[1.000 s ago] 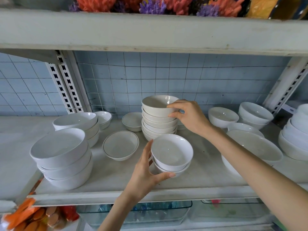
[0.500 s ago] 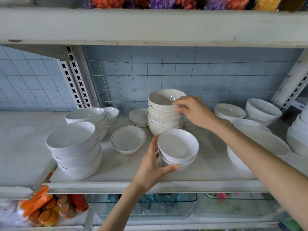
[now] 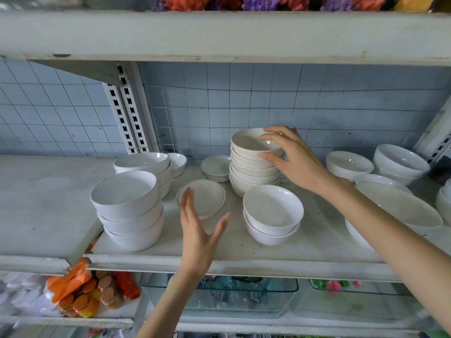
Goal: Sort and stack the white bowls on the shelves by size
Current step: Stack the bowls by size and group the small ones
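Blue wall tiles [image 3: 341,106] are seen behind a white shelf [image 3: 244,251]. At its middle, the top bowl [image 3: 249,142] of a tall stack [image 3: 253,178] of white bowls is gripped by the right hand [image 3: 297,162]. The left hand [image 3: 197,236] is held open, fingers straight, just left of a two-bowl stack [image 3: 272,215], touching nothing.

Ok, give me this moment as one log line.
left hand: open, holding nothing, left of two-bowl stack | right hand: grips top bowl of tall stack | phase: sorting bowls
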Action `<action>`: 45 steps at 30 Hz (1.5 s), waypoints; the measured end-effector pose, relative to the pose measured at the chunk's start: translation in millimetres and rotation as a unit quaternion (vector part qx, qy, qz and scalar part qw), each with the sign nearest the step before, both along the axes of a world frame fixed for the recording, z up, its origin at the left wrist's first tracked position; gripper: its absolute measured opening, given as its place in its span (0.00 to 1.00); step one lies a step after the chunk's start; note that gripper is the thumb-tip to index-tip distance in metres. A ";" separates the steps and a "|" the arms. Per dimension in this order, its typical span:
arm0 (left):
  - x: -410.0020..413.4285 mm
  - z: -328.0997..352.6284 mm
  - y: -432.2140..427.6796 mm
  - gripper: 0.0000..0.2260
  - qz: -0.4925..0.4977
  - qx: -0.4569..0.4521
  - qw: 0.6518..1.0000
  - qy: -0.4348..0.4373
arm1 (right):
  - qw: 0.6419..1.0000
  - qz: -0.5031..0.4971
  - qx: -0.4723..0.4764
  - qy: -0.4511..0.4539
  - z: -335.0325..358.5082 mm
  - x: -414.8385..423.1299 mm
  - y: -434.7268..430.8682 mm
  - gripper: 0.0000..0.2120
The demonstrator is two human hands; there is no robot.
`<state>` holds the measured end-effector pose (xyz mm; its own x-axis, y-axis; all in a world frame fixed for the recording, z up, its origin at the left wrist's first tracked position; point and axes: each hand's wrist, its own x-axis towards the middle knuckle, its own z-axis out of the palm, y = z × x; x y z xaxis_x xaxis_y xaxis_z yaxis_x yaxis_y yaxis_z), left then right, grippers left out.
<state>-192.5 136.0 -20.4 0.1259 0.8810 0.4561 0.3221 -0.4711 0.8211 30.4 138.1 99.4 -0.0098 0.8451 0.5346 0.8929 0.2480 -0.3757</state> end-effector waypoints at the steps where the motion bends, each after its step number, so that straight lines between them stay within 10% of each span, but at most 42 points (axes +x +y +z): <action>1: -1.7 -0.6 4.5 0.41 0.016 -0.013 1.000 0.004 | 0.999 0.012 0.033 0.014 0.3 -9.3 -4.5 0.14; 5: -5.2 0.8 17.6 0.41 0.009 -0.103 0.995 -0.016 | 0.991 0.081 0.062 0.086 -12.1 -58.7 -23.6 0.13; 13: -7.3 2.6 37.0 0.22 0.024 -0.251 0.956 -0.147 | 0.901 0.087 -0.171 0.389 -70.4 -124.1 -29.4 0.27; 30: -23.6 2.9 20.0 0.20 -0.051 -0.266 0.953 -0.135 | 0.857 -0.070 -0.141 0.490 -106.0 -143.5 -4.7 0.21; 45: -46.8 -4.0 24.0 0.55 -0.075 -0.229 0.970 0.026 | 0.847 -0.087 -0.163 0.498 -104.6 -145.7 -16.8 0.17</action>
